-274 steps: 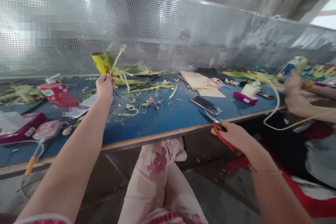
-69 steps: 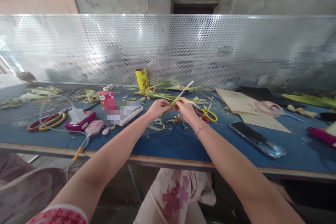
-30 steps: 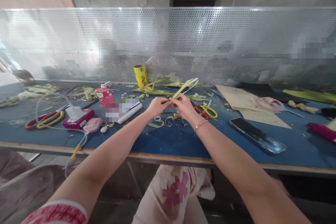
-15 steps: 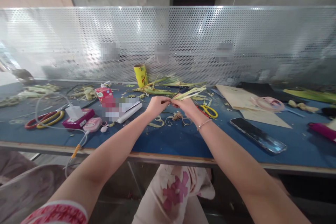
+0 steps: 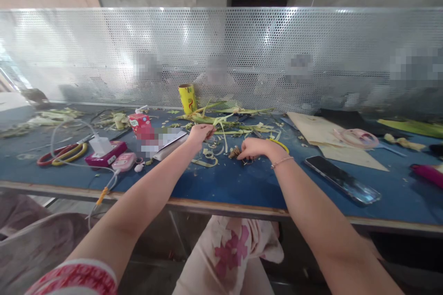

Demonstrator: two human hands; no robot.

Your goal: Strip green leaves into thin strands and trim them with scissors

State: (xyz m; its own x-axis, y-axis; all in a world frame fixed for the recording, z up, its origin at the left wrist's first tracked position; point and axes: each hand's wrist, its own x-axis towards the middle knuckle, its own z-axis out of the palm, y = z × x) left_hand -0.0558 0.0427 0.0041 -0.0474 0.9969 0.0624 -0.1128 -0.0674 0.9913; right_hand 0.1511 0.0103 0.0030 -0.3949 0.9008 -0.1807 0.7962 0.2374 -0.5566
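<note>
Both arms extended over the blue table (image 5: 224, 191); left hand (image 5: 203, 133) raised a little above the surface, thumb and fingers pinched narrow on the near end of some pale green strips (image 5: 224, 122), which fan out to its right, one of them drooping towards the tabletop; right hand (image 5: 254, 148) low and palm down, fingers curled towards a dry brown tuft (image 5: 234, 152), tips at its right edge; contact likely, but cannot tell whether the fingers have closed on anything, the grip being turned from view; step in hand, as judged: strips held in the left while the right works at the tuft, picking from it or putting down, not clear which; next move calls for a light fingertip pinch on the tuft, since it looks loose and apt to shed, with the left grip held firm so that the strips do not slip or splay; curled peelings (image 5: 211, 161) lie just left of the tuft and could snag or come up with it; yellow scissor handle (image 5: 279, 144) partly hidden behind the right hand, so the wrist wants some care there; green stalks (image 5: 204, 120) lie behind the left hand, near the yellow roll (image 5: 187, 99); phone (image 5: 342, 179) well apart, to the right.
</note>
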